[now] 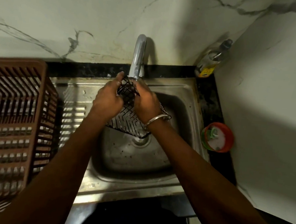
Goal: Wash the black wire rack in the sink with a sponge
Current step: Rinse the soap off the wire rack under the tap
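2 hands on rack (130,121): left hand (108,99) grips upper end, right hand (145,100) curls round wires beside it. Rack tilted over sink (133,182) back edge, top under tap (138,56). I spot no sponge. I judge rinse step; next move needs lower soapy corner turned under tap.

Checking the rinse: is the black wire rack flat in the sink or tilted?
Tilted: left hand and right hand hold the rack up at the faucet; its near corner sits low by the drain.

A black counter (214,107) holds a steel sink (182,89); a brown basket (7,116) sits left, a bottle (210,61) and orange tub (217,137) right.
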